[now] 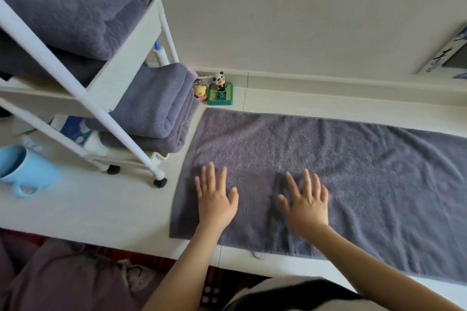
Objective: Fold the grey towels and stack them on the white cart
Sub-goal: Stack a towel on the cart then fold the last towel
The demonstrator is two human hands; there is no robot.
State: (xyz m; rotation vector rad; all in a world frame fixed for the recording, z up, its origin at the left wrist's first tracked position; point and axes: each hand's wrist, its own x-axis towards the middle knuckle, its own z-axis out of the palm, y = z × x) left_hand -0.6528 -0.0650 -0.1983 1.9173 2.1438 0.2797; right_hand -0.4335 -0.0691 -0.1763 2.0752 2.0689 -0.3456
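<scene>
Both hands flat on grey towel; wall sign lettering seemingly illegible.

A light blue plastic mug lies on its side on the white surface. A small panda toy on a green base stands by the wall, just beside a little yellow bear toy.
</scene>
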